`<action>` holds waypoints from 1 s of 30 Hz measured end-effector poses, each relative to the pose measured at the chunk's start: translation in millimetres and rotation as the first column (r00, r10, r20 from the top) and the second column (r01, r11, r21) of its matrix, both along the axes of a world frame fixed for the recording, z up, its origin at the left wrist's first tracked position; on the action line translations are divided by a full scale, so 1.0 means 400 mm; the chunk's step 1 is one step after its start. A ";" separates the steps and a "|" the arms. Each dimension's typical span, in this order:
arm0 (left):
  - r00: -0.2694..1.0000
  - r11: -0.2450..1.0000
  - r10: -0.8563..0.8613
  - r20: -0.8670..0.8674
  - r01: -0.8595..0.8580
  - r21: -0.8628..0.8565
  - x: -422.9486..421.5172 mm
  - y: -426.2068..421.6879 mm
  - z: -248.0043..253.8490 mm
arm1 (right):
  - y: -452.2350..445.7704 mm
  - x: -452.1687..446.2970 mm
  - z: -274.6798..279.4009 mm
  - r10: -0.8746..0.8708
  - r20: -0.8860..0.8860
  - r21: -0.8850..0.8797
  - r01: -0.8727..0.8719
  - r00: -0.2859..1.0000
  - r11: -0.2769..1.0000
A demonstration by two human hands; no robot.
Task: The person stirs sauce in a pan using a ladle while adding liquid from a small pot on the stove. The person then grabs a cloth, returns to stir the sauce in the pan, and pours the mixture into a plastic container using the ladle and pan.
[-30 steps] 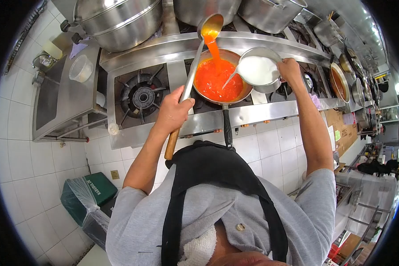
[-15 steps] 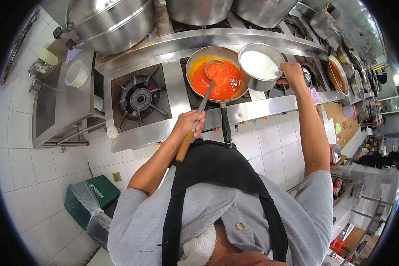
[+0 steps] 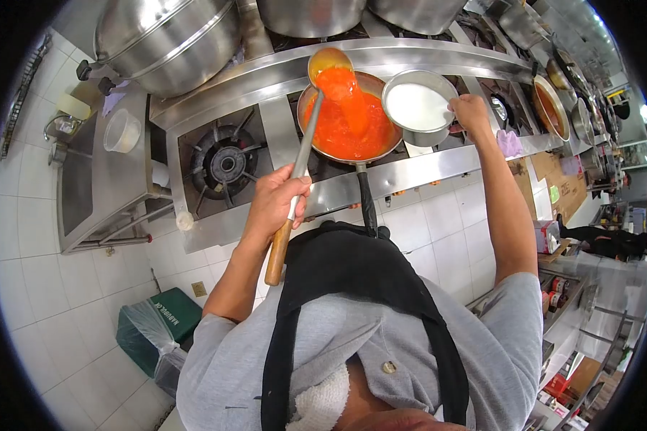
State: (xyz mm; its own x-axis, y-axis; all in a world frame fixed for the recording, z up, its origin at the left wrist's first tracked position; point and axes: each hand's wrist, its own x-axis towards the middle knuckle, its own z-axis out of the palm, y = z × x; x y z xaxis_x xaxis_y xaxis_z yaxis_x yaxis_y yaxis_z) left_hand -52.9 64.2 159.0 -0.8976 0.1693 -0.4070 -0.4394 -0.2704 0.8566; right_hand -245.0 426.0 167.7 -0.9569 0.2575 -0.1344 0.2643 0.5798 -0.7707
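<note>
My left hand is closed around the shaft of a long ladle with a wooden handle end. The ladle's bowl is raised and tipped over the back left of a frying pan, and red sauce falls from it into the red sauce there. The pan rests on the stove, its black handle pointing at my body. With my right hand I grip a metal saucepan of white liquid, held level at the pan's right edge. How its handle sits in my fingers is partly hidden.
Left of the pan is a bare burner. Large steel pots stand behind on the stove. A clear plastic tub is on the left counter. A pan of reddish sauce and a purple cloth lie to the right.
The ladle dipped into the sauce half a second ago and has risen with sauce pouring out. My left hand moved left. The saucepan stays beside the pan, no longer tilted and pouring over it.
</note>
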 end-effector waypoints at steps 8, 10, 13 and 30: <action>0.951 0.956 0.098 -0.295 -0.172 -0.238 -0.010 -0.016 0.097 | -0.049 -0.012 0.024 0.073 0.001 0.173 -0.072 0.997 0.982; 0.943 0.948 0.103 -0.318 -0.190 -0.257 -0.011 -0.016 0.100 | -0.056 -0.029 0.017 0.080 0.001 0.249 -0.078 0.997 0.965; 0.950 0.946 0.097 -0.297 -0.180 -0.268 -0.011 -0.015 0.085 | -0.070 -0.042 0.019 0.109 -0.006 0.335 -0.100 0.994 0.937; 0.894 0.636 -0.262 -0.362 -0.122 -0.762 -0.057 -0.028 -0.248 | -0.071 -0.029 0.037 0.011 -0.017 0.077 -0.010 1.000 0.997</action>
State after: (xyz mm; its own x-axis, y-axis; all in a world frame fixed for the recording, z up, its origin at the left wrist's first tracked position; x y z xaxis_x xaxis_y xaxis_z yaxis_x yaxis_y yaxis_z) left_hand -75.5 52.8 59.7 -0.9986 0.0474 -0.0222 0.0084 0.5648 0.8252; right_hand -256.5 397.7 182.6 -0.9616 0.2561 -0.0983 0.2449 0.6403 -0.7280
